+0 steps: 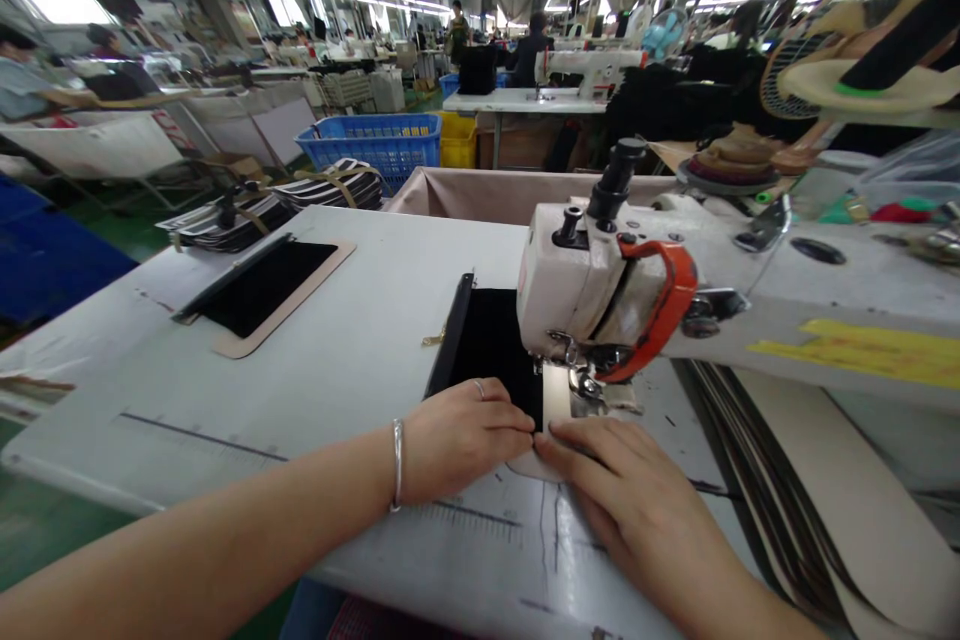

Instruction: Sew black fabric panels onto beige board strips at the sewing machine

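A black fabric panel (488,340) with a beige border strip (556,394) lies under the head of a white sewing machine (564,275). A dark zipper edge (452,332) with a metal pull runs along its left side. My left hand (466,435), with a ring and a silver bangle, has its fingers bent together at the panel's near edge. Beside it, my right hand (626,475) rests with fingers stretched out on the beige border, close to the presser foot (589,390). The fingertips of both hands almost meet. The needle point is hard to make out.
A similar black panel with a beige border (274,295) lies on the white table (360,270) at left. Striped bundles (330,188) sit at the far edge. Long beige pieces (840,480) are stacked at right. Beyond stands a blue basket (375,145); people work farther back.
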`<state>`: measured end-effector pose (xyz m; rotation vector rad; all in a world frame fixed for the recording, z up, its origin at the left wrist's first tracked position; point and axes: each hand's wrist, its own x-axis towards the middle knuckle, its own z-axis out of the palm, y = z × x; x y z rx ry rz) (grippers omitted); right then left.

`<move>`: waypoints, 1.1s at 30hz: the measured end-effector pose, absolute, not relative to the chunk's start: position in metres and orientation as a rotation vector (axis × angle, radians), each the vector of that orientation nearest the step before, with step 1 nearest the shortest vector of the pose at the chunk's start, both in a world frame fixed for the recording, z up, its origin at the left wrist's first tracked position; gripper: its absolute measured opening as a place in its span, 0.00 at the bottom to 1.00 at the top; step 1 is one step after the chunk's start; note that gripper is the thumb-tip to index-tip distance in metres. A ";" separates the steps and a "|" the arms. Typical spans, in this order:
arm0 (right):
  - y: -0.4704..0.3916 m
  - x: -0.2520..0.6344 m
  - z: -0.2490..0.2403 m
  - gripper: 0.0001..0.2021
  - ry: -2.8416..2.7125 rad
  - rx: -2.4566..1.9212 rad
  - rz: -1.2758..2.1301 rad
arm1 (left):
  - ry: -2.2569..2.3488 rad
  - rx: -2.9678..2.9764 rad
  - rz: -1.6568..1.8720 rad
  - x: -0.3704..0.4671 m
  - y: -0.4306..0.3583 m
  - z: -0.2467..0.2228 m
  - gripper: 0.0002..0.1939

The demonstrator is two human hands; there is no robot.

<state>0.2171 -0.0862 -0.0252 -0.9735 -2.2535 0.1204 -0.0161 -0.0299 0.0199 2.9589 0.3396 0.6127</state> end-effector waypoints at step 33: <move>-0.078 0.217 -0.036 0.20 -2.357 -1.198 -0.003 | 0.459 2.999 0.559 -0.013 0.009 0.007 0.07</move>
